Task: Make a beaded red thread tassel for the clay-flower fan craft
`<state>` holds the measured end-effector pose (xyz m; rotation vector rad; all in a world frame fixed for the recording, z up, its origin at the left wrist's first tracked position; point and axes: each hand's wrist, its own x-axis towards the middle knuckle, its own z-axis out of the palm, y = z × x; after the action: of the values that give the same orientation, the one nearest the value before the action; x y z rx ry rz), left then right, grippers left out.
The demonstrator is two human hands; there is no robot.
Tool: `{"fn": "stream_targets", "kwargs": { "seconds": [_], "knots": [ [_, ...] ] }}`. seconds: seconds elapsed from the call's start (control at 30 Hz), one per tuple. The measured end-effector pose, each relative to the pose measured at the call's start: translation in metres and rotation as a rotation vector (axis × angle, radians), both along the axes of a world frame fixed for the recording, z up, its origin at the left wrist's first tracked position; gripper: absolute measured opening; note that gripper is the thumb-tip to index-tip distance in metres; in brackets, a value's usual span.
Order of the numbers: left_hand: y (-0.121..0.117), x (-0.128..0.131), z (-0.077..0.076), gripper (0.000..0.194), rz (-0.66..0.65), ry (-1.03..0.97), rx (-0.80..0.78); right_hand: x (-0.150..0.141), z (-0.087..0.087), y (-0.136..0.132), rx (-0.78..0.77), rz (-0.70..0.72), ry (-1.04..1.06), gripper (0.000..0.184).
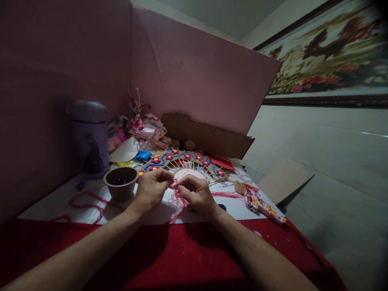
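Note:
Both of my hands meet over the white sheet, pinching red yarn [178,201] between the fingertips. My left hand [153,189] is closed on it from the left, thumb against forefinger. From the other side my right hand [197,195] pinches it too, close to the left fingertips. Loose red strands hang below the hands, and more trail off to the right. Just behind lies a fan-shaped craft piece [166,158] with thin sticks, pink and yellow flowers and a blue wavy line. The exact spot where the fingers grip is partly hidden.
At left stand a brown bowl [120,196] of dark liquid and a purple thermos [91,141]. Loose red yarn [86,205] lies in front of them. A patterned glue gun [263,207] with a cord rests at right. Cardboard [209,136] leans at the back.

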<state>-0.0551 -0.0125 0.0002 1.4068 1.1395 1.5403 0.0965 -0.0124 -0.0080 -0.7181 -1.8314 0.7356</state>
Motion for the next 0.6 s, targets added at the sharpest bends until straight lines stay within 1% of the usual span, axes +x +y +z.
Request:
{"fn": "stream_targets", "kwargs": {
  "seconds": [0.07, 0.13, 0.2, 0.3, 0.4, 0.5, 0.6],
  "knots": [
    [-0.0005, -0.0001, -0.0014, 0.015, 0.012, -0.018, 0.058, -0.0002, 0.0003, -0.001, -0.003, 0.001, -0.032, 0.007],
    [-0.0025, 0.0001, -0.0017, 0.02, 0.008, 0.012, 0.107, -0.0003, 0.0007, -0.002, -0.015, 0.018, -0.044, 0.007],
    [-0.0053, 0.0005, -0.0013, 0.022, 0.028, 0.114, 0.145, -0.0001, 0.0008, -0.0023, -0.026, 0.029, -0.037, 0.007],
    [-0.0076, 0.0004, -0.0006, 0.021, 0.109, 0.25, 0.173, 0.0006, -0.001, -0.0011, -0.025, 0.03, -0.048, 0.007],
    [-0.0057, -0.0005, -0.0012, 0.02, 0.128, 0.214, 0.135, 0.0011, -0.0053, 0.0014, -0.013, 0.051, -0.109, 0.007],
    [-0.0024, -0.0008, -0.0032, 0.022, 0.095, 0.153, 0.101, 0.0011, -0.0084, 0.0031, 0.0, 0.059, -0.143, 0.007],
    [-0.0024, 0.0008, -0.0048, 0.024, 0.045, 0.157, 0.115, 0.0012, -0.008, 0.0036, -0.025, 0.06, -0.107, 0.007]
  ]
}}
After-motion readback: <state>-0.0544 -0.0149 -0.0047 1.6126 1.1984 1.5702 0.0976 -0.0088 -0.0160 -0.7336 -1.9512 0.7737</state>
